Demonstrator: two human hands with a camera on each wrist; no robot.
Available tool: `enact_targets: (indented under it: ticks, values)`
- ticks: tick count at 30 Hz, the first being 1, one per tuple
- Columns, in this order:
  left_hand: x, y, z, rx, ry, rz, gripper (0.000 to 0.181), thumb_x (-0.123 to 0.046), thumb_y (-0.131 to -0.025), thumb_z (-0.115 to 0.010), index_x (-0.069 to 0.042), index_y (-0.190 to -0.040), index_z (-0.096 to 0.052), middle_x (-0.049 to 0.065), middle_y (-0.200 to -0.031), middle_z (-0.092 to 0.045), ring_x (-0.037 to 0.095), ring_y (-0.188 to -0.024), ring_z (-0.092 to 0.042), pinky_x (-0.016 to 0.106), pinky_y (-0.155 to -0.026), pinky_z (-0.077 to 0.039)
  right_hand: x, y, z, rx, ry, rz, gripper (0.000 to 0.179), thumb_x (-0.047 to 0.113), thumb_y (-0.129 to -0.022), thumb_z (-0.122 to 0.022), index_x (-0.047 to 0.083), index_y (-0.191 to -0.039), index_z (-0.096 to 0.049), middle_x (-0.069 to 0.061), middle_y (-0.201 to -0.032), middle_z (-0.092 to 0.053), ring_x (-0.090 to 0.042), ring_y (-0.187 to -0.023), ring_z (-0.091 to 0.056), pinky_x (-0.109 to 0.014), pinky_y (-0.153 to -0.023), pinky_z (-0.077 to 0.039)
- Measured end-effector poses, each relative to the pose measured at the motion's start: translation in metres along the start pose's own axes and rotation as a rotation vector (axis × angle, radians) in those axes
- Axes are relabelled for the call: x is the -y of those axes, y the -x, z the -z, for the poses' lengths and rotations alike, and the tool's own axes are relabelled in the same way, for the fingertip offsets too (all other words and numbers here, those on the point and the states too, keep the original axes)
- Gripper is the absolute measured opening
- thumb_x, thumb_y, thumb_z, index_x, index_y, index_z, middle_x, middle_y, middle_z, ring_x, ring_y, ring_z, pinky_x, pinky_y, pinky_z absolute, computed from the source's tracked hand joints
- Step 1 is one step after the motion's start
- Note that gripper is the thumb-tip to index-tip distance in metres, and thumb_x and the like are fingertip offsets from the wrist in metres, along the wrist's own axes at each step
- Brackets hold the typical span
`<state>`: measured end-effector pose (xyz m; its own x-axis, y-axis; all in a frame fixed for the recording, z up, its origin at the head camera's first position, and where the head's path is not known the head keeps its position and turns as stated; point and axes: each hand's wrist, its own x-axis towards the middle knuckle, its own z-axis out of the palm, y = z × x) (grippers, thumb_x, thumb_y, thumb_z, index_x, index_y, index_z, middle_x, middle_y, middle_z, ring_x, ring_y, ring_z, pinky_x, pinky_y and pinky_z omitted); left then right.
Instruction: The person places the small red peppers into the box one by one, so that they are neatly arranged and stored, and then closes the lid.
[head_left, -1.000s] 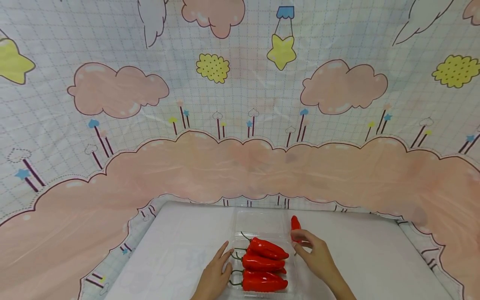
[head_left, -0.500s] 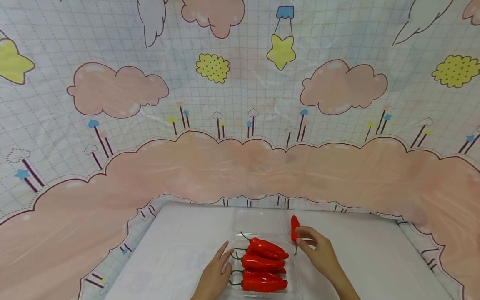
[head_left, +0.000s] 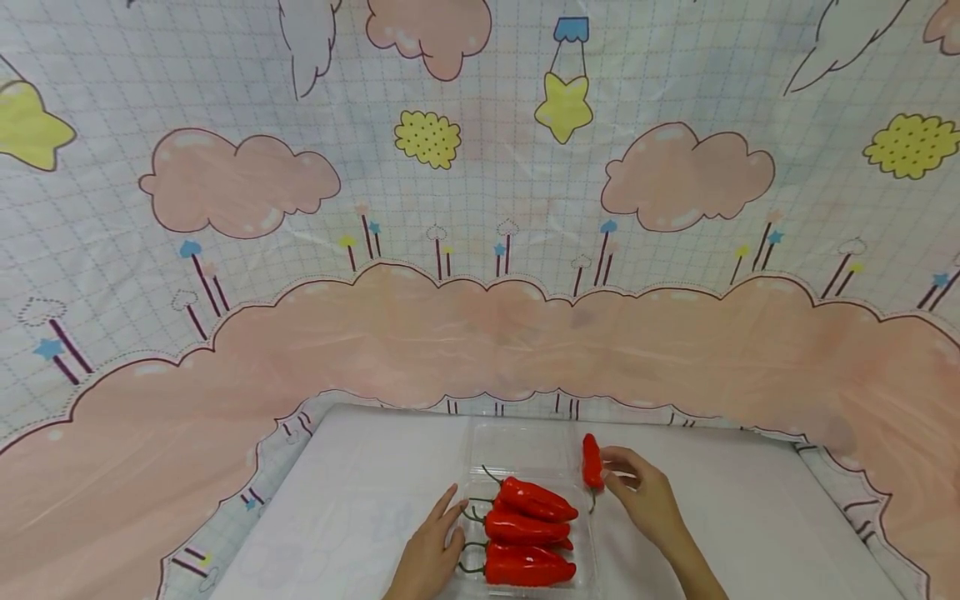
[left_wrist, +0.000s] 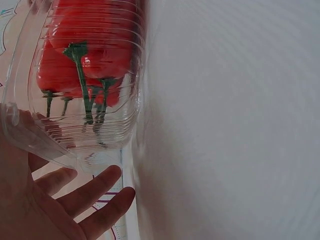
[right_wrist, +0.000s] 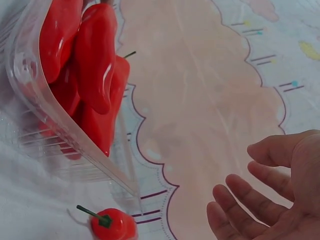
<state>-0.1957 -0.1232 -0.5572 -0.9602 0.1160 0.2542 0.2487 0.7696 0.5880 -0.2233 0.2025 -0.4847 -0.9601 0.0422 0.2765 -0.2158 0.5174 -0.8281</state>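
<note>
A clear plastic clamshell box (head_left: 587,546) stands in front of me with its lid (head_left: 521,447) folded back. Several red peppers (head_left: 528,564) with green stems lie piled in it, stems to the left. My left hand (head_left: 429,546) rests against the box's left side, and the left wrist view shows its fingers (left_wrist: 95,195) extended at the wall. One more red pepper (head_left: 592,460) lies on the table beside the box's right side, stem toward me. My right hand (head_left: 647,500) is just right of it, fingers relaxed; in the right wrist view nothing is in the hand (right_wrist: 270,195).
A white table (head_left: 750,517) spreads to both sides of the box. Behind it hangs a cloth (head_left: 480,350) printed with pink clouds and stars, which also continues along the table's sides.
My right hand has let go of the lone pepper and drawn back slightly to the right, leaving it on the table. My left hand and the box have stayed put.
</note>
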Motion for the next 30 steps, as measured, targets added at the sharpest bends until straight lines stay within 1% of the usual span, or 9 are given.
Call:
enact_targets:
  ticks: [3,8,13,20,30]
  values:
    - [0.000,0.000,0.000,0.005,-0.001,0.001,0.037,-0.015,-0.094,-0.055,-0.015,-0.130,-0.064,0.004,-0.153,-0.046,0.029,-0.119,-0.063,0.049,-0.091,-0.054,-0.002,-0.003,0.001,0.005,0.006,-0.029,0.029,0.006,-0.090,-0.066,0.011,-0.118,-0.067,-0.007,-0.116,-0.071,-0.016,-0.104,-0.067,-0.017,-0.086,-0.054]
    - [0.000,0.000,0.001,0.017,-0.001,0.001,0.037,-0.015,-0.095,-0.055,-0.015,-0.130,-0.064,0.005,-0.153,-0.045,0.029,-0.119,-0.063,0.049,-0.092,-0.054,-0.005,-0.008,0.000,0.010,0.018,-0.047,0.029,0.007,-0.092,-0.064,0.007,-0.121,-0.065,-0.010,-0.119,-0.069,-0.025,-0.108,-0.066,-0.027,-0.090,-0.057]
    - [-0.001,0.000,0.001,0.027,0.004,0.004,0.037,-0.015,-0.095,-0.055,-0.014,-0.130,-0.064,0.005,-0.153,-0.045,0.031,-0.120,-0.062,0.050,-0.093,-0.053,-0.012,-0.014,-0.001,0.009,0.020,-0.063,0.029,0.009,-0.094,-0.064,0.007,-0.123,-0.065,-0.011,-0.121,-0.068,-0.026,-0.110,-0.065,-0.030,-0.092,-0.056]
    - [-0.001,0.000,0.001,0.012,-0.003,-0.005,0.037,-0.015,-0.095,-0.055,-0.014,-0.130,-0.064,0.006,-0.153,-0.046,0.030,-0.121,-0.062,0.050,-0.092,-0.054,-0.025,-0.021,-0.005,0.019,0.027,-0.083,0.032,0.011,-0.095,-0.062,0.005,-0.126,-0.062,-0.017,-0.126,-0.065,-0.032,-0.113,-0.064,-0.042,-0.096,-0.054]
    - [-0.002,0.000,0.002,0.022,0.004,0.005,0.037,-0.015,-0.095,-0.055,-0.014,-0.131,-0.063,0.005,-0.153,-0.045,0.030,-0.120,-0.062,0.050,-0.093,-0.053,-0.040,-0.031,-0.015,0.014,0.027,-0.103,0.034,0.009,-0.093,-0.064,0.002,-0.126,-0.061,-0.020,-0.126,-0.064,-0.033,-0.110,-0.064,-0.040,-0.091,-0.057]
